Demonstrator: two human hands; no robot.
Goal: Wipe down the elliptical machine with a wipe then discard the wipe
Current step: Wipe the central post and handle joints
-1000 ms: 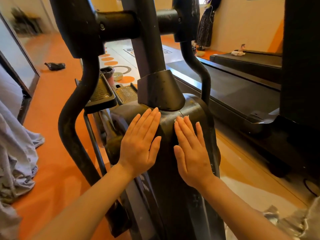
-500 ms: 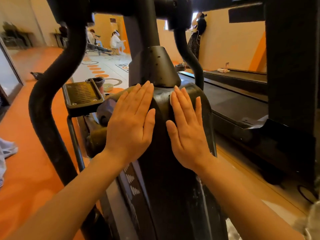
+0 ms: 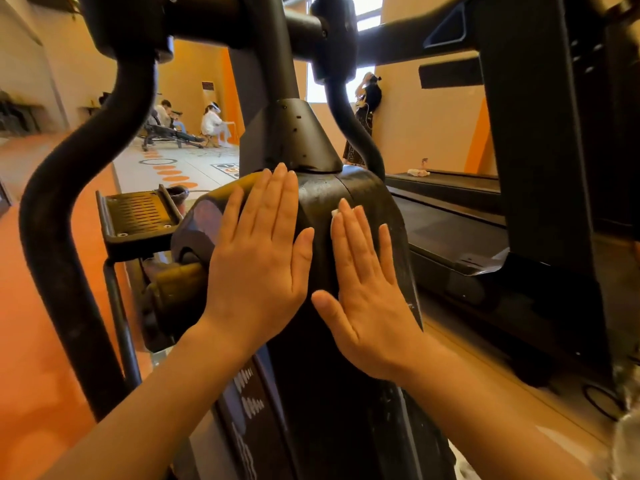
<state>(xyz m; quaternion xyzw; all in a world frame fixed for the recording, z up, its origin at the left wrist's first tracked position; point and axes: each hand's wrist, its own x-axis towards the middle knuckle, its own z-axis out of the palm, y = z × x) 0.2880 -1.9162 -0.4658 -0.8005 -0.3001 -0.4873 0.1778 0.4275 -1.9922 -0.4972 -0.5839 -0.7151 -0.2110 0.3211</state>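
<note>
Elliptical [image 3: 322,393]: black, hard-shelled housing, long axis rising away from the person to a conical collar; two curved tube arms.
Wipe [image 3: 334,213]: one, white; only a corner shows, under the right fingertips on the housing's upper right face.
Left hand [image 3: 258,268]: flat on housing, fingers straight, together.
Right hand [image 3: 367,292]: flat, fingers straight, slightly spread, pressing wipe.
Pedal [image 3: 136,216]: one, ribbed, at left.
</note>
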